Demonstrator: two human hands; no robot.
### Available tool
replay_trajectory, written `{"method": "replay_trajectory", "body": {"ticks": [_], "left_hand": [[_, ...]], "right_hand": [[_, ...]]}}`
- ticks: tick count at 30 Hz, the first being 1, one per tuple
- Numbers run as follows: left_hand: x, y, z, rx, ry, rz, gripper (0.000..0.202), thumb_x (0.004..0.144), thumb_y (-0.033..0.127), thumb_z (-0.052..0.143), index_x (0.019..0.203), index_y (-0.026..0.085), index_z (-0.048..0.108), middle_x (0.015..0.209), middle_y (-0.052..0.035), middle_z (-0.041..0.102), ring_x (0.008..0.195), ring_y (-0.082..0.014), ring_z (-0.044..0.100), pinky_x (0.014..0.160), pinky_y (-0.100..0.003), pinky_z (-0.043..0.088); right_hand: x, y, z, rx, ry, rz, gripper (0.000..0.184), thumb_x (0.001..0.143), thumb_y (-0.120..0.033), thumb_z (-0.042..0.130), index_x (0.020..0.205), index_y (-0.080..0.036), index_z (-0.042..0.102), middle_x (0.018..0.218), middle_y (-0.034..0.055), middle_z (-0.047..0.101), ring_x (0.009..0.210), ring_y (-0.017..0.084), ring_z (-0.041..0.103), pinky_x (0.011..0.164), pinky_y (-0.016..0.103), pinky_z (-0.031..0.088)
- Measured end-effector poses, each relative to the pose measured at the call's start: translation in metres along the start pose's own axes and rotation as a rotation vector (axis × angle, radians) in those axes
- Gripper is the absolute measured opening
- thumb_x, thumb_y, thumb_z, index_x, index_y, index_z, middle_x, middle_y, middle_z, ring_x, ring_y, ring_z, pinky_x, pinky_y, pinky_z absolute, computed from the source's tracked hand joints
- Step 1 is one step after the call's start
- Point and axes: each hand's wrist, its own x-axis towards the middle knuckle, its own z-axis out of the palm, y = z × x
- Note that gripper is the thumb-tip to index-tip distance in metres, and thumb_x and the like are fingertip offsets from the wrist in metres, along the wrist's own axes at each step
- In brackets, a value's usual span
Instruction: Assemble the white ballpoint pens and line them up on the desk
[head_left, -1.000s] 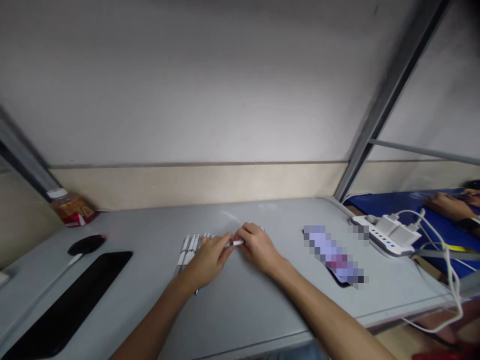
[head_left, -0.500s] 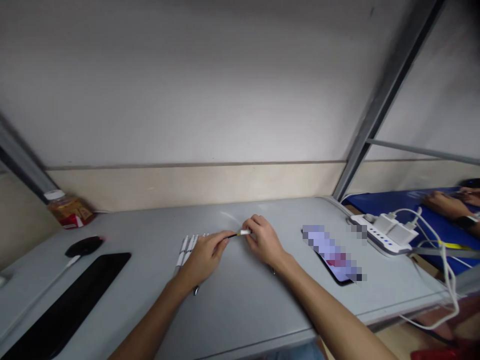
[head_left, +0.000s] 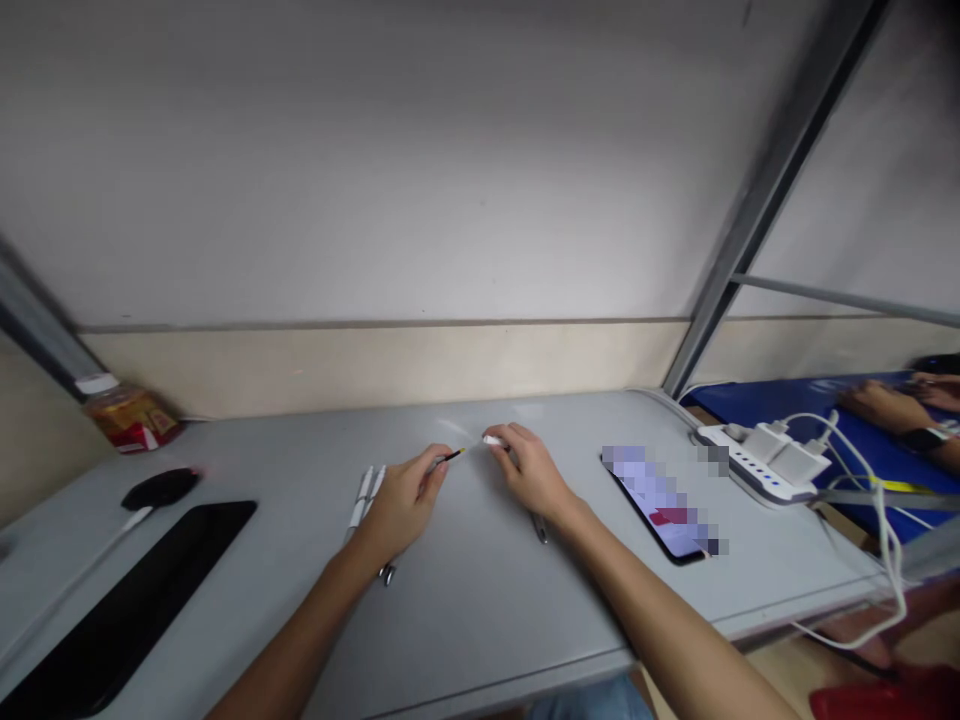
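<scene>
My left hand (head_left: 401, 505) is closed in a pinch around a thin dark pen refill (head_left: 455, 455) with a yellow end, which points up and to the right. Across a small gap, my right hand (head_left: 529, 470) grips a short white pen barrel (head_left: 493, 441) between thumb and fingers; most of it is hidden. Several white pens (head_left: 361, 498) lie side by side on the grey desk, partly covered by my left hand, with their metal tips (head_left: 387, 575) showing below the wrist. Another pen piece with a metal tip (head_left: 541, 528) lies beside my right wrist.
A phone (head_left: 660, 510) with a lit screen lies to the right, before a white power strip (head_left: 757, 465) with plugs and cables. On the left are a black slab (head_left: 142, 600), a black mouse-like object (head_left: 161, 488) and a bottle (head_left: 131, 415). Another person's hands (head_left: 889, 410) rest at a blue table.
The dark refill and the white barrel, joined end to end before, are now apart. My left hand has drawn back a little to the left and down.
</scene>
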Motion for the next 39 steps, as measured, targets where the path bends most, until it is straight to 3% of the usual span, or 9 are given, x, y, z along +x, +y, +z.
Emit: {"method": "replay_trajectory", "body": {"ticks": [6,10,16,23,31,36,39], "left_hand": [[-0.003,0.005,0.001,0.124,-0.107,0.093,0.029,0.097,0.031,0.032,0.107,0.025,0.059,0.095,-0.0006,0.070,0.086,-0.0183,0.064,0.075,-0.028,0.039],[-0.005,0.010,0.008,0.136,-0.137,0.105,0.027,0.096,0.030,0.033,0.100,0.022,0.059,0.092,-0.0032,0.069,0.082,-0.0188,0.062,0.072,-0.029,0.039],[-0.009,0.007,0.017,0.152,-0.132,0.070,0.035,0.098,0.034,0.026,0.083,0.020,0.055,0.079,-0.0020,0.063,0.075,-0.0187,0.057,0.073,-0.033,0.038],[-0.009,-0.004,0.021,0.207,-0.091,0.146,0.028,0.098,0.028,0.032,0.091,0.021,0.057,0.091,-0.0037,0.063,0.088,-0.0208,0.054,0.082,-0.037,0.036],[-0.007,0.002,0.014,0.245,-0.037,0.185,0.023,0.097,0.025,0.034,0.091,0.021,0.056,0.093,-0.0041,0.061,0.090,-0.0206,0.053,0.079,-0.035,0.035],[-0.007,0.003,0.014,0.196,-0.019,0.147,0.022,0.097,0.028,0.034,0.091,0.021,0.054,0.091,-0.0032,0.062,0.086,-0.0201,0.055,0.080,-0.035,0.035],[-0.007,0.002,0.010,0.178,-0.021,0.118,0.021,0.097,0.028,0.034,0.092,0.021,0.054,0.089,-0.0027,0.063,0.083,-0.0196,0.055,0.077,-0.034,0.035]], "right_hand": [[-0.004,-0.010,0.000,-0.250,-0.191,-0.117,0.024,0.093,-0.019,0.047,0.111,-0.024,0.062,0.096,0.0059,0.061,0.092,0.019,0.052,0.082,0.031,0.036],[-0.007,-0.016,0.005,-0.313,-0.284,-0.155,0.021,0.092,-0.017,0.049,0.109,-0.022,0.062,0.094,0.0066,0.062,0.089,0.019,0.052,0.079,0.030,0.036],[-0.008,-0.018,0.005,-0.235,-0.265,-0.149,0.019,0.089,-0.013,0.052,0.105,-0.018,0.059,0.093,0.0069,0.062,0.085,0.018,0.055,0.076,0.028,0.039],[-0.009,-0.015,0.005,-0.148,-0.276,-0.172,0.019,0.091,-0.014,0.050,0.106,-0.017,0.062,0.095,0.0081,0.066,0.089,0.018,0.059,0.077,0.027,0.041],[-0.008,-0.018,0.010,-0.159,-0.306,-0.168,0.024,0.099,-0.023,0.039,0.103,-0.017,0.062,0.094,0.0076,0.068,0.083,0.016,0.061,0.074,0.027,0.041],[-0.007,-0.017,0.005,-0.225,-0.185,-0.130,0.023,0.092,-0.025,0.054,0.113,-0.019,0.059,0.104,0.0098,0.064,0.097,0.020,0.057,0.085,0.033,0.039],[-0.005,-0.013,-0.002,-0.148,-0.158,-0.120,0.020,0.087,-0.018,0.060,0.106,-0.019,0.060,0.101,0.0079,0.063,0.094,0.019,0.057,0.082,0.031,0.041]]}}
